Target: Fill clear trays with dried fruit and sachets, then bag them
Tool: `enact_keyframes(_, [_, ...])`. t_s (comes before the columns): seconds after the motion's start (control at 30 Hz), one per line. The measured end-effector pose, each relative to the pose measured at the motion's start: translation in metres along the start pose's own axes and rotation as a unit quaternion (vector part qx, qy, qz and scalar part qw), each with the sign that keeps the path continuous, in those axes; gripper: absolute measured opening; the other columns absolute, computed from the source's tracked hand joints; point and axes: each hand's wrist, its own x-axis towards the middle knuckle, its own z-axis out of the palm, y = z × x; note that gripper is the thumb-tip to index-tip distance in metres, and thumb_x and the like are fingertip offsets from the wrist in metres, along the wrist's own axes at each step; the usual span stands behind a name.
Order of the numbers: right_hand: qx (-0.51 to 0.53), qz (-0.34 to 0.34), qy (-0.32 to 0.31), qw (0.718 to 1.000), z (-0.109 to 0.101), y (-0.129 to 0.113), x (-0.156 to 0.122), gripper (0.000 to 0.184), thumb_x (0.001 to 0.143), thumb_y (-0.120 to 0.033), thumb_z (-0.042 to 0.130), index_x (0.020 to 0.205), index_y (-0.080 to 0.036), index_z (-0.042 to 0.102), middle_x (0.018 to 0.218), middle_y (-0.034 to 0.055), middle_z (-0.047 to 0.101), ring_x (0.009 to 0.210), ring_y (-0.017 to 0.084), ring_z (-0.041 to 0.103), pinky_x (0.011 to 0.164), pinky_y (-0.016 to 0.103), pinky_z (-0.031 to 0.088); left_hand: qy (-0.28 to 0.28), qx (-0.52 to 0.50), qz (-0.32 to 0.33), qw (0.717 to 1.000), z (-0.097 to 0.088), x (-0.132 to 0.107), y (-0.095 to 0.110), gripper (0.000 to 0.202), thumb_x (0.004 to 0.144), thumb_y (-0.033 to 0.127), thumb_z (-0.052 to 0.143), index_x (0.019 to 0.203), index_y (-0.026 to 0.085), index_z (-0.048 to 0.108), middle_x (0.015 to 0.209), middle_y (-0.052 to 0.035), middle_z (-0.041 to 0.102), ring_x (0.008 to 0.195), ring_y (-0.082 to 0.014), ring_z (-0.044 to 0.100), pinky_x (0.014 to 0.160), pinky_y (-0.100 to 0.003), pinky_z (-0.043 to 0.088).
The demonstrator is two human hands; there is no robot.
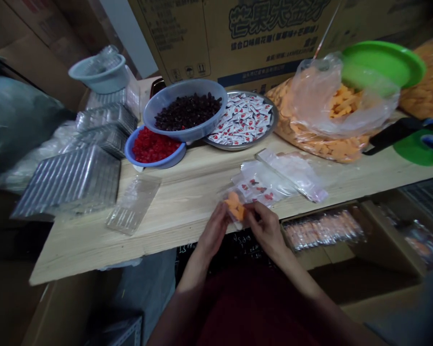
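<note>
Wood bench w/ bowls, cartons behind; both hands gripping small snack bag

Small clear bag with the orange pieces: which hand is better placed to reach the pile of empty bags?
Right. The right hand sits just below the empty bags; the left hand pinches the small bag from the far side.
</note>
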Motion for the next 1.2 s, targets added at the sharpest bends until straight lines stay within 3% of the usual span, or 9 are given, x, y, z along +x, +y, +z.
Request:
enact_keyframes(0.1, [0.025, 0.020, -0.021, 0.999, -0.007, 0.000, 0.004, 0.016, 0.097, -0.022, 0.051, 0.100, -0.020, 0.066, 0.075, -0.0002, 0.060, 0.066, 0.014, 0.055, 0.061, 0.026, 0.042, -0.083, -0.013, -0.067, 0.994, -0.011, -0.005, 0.006, 0.041, 0.082, 0.046, 0.078, 0.112, 0.019, 0.072, 0.118, -0.0114, 0.069, 0.106, -0.0224, 0.066, 0.092, -0.034, 0.053])
enact_keyframes(0.23, [0.053, -0.008, -0.042, 0.998, -0.002, -0.003, 0.004, 0.016, 0.096, -0.018, 0.050, 0.097, -0.020, 0.065, 0.087, 0.0021, 0.066, 0.079, 0.015, 0.061, 0.070, 0.026, 0.046, -0.081, 0.037, -0.024, 0.996, -0.004, 0.005, -0.006, 0.034, 0.081, 0.040, 0.079, 0.107, 0.017, 0.075, 0.110, -0.0102, 0.072, 0.098, -0.0207, 0.067, 0.089, -0.032, 0.053])
enact_keyframes(0.4, [0.041, -0.034, -0.048, 0.997, 0.005, -0.005, 0.002, 0.018, 0.098, -0.020, 0.048, 0.098, -0.021, 0.066, 0.089, 0.0041, 0.066, 0.084, 0.018, 0.063, 0.075, 0.030, 0.050, 0.011, 0.089, 0.066, 0.994, 0.014, 0.030, -0.027, 0.020, 0.074, 0.033, 0.081, 0.082, 0.015, 0.075, 0.084, -0.0028, 0.072, 0.077, -0.0144, 0.062, 0.075, -0.025, 0.049])
enact_keyframes(0.5, [0.031, -0.030, -0.040, 0.998, -0.005, -0.004, 0.001, 0.020, 0.099, -0.028, 0.054, 0.115, -0.025, 0.066, 0.104, 0.0064, 0.068, 0.096, 0.020, 0.065, 0.082, 0.033, 0.053, 0.044, 0.105, 0.071, 0.991, 0.016, 0.034, -0.022, 0.024, 0.074, 0.037, 0.080, 0.075, 0.015, 0.072, 0.071, -0.0006, 0.066, 0.066, -0.0125, 0.056, 0.065, -0.023, 0.045])
enact_keyframes(0.67, [-0.143, -0.135, -0.064, 0.978, -0.024, -0.001, 0.002, 0.093, 0.082, -0.041, 0.080, 0.159, -0.033, 0.028, 0.160, 0.0128, 0.034, 0.149, 0.036, 0.031, 0.117, 0.060, 0.031, 0.043, 0.134, 0.092, 0.986, 0.015, 0.023, -0.006, 0.029, 0.084, 0.045, 0.072, 0.080, 0.016, 0.074, 0.072, -0.0008, 0.065, 0.066, -0.0126, 0.054, 0.066, -0.024, 0.044])
enact_keyframes(0.73, [-0.174, -0.161, -0.075, 0.969, -0.025, -0.001, 0.003, 0.080, 0.094, -0.030, 0.066, 0.160, -0.036, 0.023, 0.162, 0.0097, 0.033, 0.151, 0.033, 0.028, 0.119, 0.063, 0.028, 0.028, 0.177, 0.122, 0.976, 0.019, 0.014, -0.002, 0.030, 0.088, 0.044, 0.068, 0.077, 0.016, 0.073, 0.073, -0.0011, 0.064, 0.070, -0.0134, 0.055, 0.070, -0.024, 0.045])
enact_keyframes(0.87, [-0.135, -0.195, -0.052, 0.970, -0.031, -0.009, 0.004, 0.066, 0.101, -0.012, 0.046, 0.159, -0.035, 0.028, 0.154, 0.0070, 0.047, 0.144, 0.024, 0.044, 0.115, 0.053, 0.041, -0.024, 0.243, 0.162, 0.956, 0.029, -0.006, 0.009, 0.023, 0.092, 0.040, 0.065, 0.090, 0.019, 0.075, 0.088, -0.0032, 0.070, 0.087, -0.0174, 0.061, 0.087, -0.027, 0.047])
enact_keyframes(1.03, [-0.143, -0.171, -0.018, 0.975, -0.073, -0.024, 0.001, 0.058, 0.102, -0.014, 0.046, 0.156, -0.035, 0.036, 0.147, 0.0020, 0.055, 0.136, 0.021, 0.053, 0.108, 0.047, 0.050, 0.001, 0.237, 0.166, 0.957, 0.021, -0.019, 0.021, 0.029, 0.088, 0.039, 0.071, 0.111, 0.022, 0.072, 0.111, -0.0066, 0.072, 0.100, -0.0191, 0.065, 0.093, -0.030, 0.049])
enact_keyframes(1.2, [-0.301, -0.043, 0.089, 0.949, -0.162, -0.038, -0.023, 0.040, 0.103, -0.028, 0.051, 0.141, -0.029, 0.059, 0.120, 0.0054, 0.072, 0.100, 0.024, 0.067, 0.084, 0.045, 0.055, 0.036, 0.253, 0.145, 0.956, -0.007, -0.007, 0.015, 0.033, 0.085, 0.041, 0.074, 0.109, 0.018, 0.071, 0.110, -0.0077, 0.073, 0.095, -0.0160, 0.066, 0.092, -0.029, 0.051])
